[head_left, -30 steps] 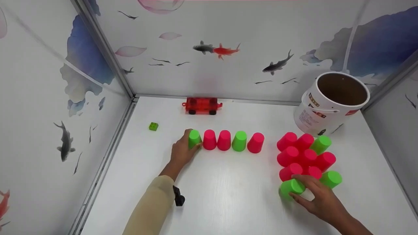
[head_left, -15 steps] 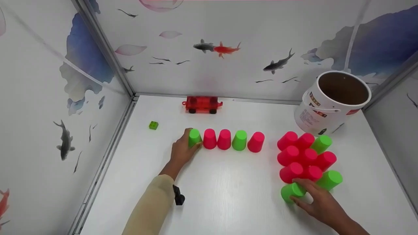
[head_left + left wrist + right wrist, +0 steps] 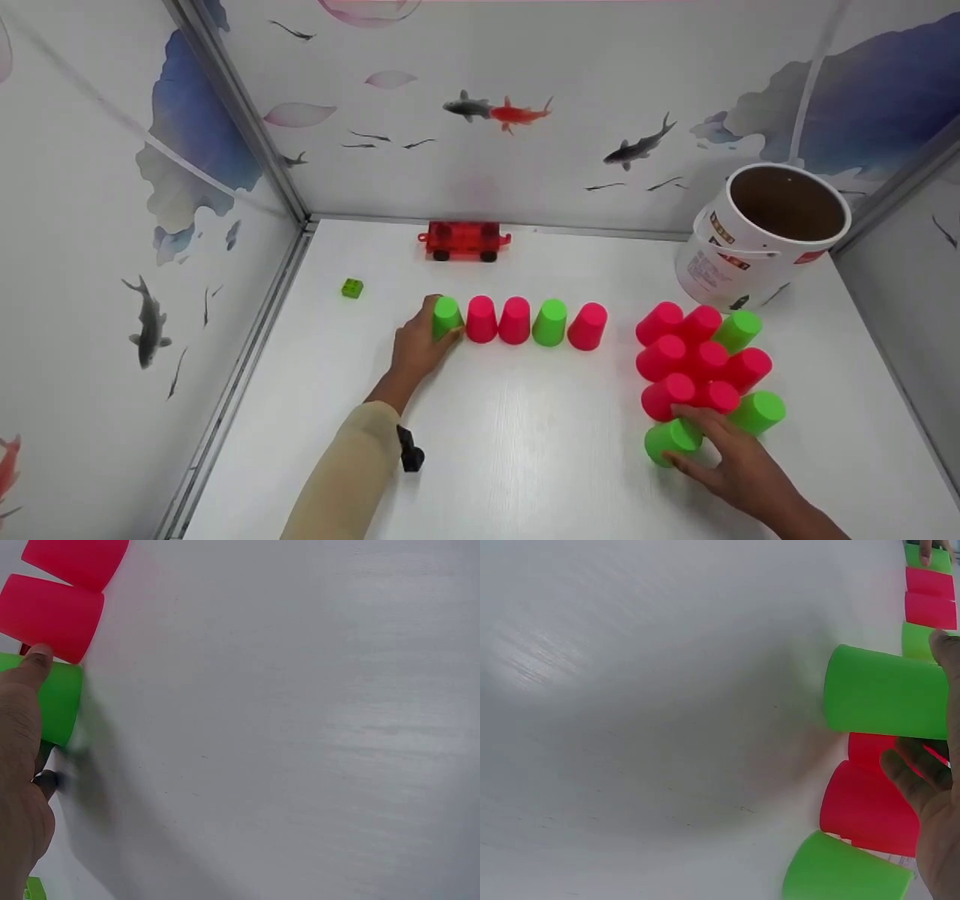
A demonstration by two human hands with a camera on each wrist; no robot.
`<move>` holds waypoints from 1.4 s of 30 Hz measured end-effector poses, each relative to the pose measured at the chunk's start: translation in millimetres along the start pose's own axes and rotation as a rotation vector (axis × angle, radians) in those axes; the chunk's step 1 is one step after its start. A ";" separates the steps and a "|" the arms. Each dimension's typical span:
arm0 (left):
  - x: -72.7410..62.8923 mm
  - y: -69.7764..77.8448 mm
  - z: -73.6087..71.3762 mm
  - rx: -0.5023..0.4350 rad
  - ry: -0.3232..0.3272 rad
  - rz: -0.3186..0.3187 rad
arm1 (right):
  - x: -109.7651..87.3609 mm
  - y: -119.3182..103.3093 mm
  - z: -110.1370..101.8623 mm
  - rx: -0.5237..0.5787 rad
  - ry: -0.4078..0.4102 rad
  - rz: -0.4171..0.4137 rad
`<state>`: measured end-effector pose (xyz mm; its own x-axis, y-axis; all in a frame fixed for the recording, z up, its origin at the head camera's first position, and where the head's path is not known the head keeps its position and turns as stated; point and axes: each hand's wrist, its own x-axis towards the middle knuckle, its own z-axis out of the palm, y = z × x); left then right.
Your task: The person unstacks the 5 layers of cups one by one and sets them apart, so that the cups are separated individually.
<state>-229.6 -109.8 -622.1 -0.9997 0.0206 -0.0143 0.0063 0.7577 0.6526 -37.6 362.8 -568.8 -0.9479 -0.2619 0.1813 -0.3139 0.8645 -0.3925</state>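
My left hand (image 3: 420, 349) grips an upside-down green cup (image 3: 446, 316) at the left end of a row. Beside it, rightward, stand two pink cups (image 3: 481, 320), another green cup (image 3: 550, 322) and a pink cup (image 3: 587, 327). In the left wrist view the thumb lies along the held green cup (image 3: 61, 701), next to a pink cup (image 3: 52, 615). My right hand (image 3: 739, 469) holds a green cup (image 3: 670, 442) between thumb and fingers, at the near side of a cluster of pink cups (image 3: 667, 396). The right wrist view shows that green cup (image 3: 885, 692) close to the palm.
More green cups (image 3: 759, 412) stand at the cluster's right side. A white bucket (image 3: 720, 259) is at the back right. A red toy wagon (image 3: 463, 241) sits by the back wall, and a small green block (image 3: 352, 288) lies on the left of the white table (image 3: 510, 450).
My right hand has shifted slightly toward me with the green cup, then held nearly still. The left hand has stayed on its cup.
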 end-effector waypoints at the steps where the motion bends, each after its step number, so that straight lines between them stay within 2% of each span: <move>1: 0.1 -0.6 0.4 0.000 0.003 0.005 | 0.5 -1.1 -1.3 -0.002 0.020 -0.017; 8: -0.5 -3.8 1.9 -0.007 0.014 0.018 | 18.8 -15.1 -20.0 -0.004 0.107 -0.112; 12: -0.1 -4.1 1.8 -0.001 0.009 0.003 | 43.4 -26.0 -31.9 -0.002 0.106 -0.127; 17: 0.6 -2.9 0.6 0.001 0.006 -0.013 | 83.5 -37.2 -38.7 0.043 0.079 -0.116; 24: 2.4 -0.9 -1.4 -0.012 0.007 -0.006 | 135.8 -50.7 -37.2 0.127 -0.100 0.058; 29: 3.1 -0.5 -2.5 -0.005 0.007 -0.007 | 163.4 -57.0 -27.6 0.127 -0.181 0.147; 36: 1.2 1.0 -2.1 0.002 0.017 0.000 | 190.3 -62.4 -6.2 0.058 -0.266 0.223; 42: -0.3 2.2 0.3 -0.005 0.002 -0.019 | 200.3 -64.2 14.5 0.106 -0.280 0.331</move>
<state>-229.3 -107.9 -620.9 -0.9997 0.0051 -0.0248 -0.0124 0.7549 0.6557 -208.1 248.6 -520.3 -0.9718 -0.0970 -0.2148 0.0190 0.8761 -0.4817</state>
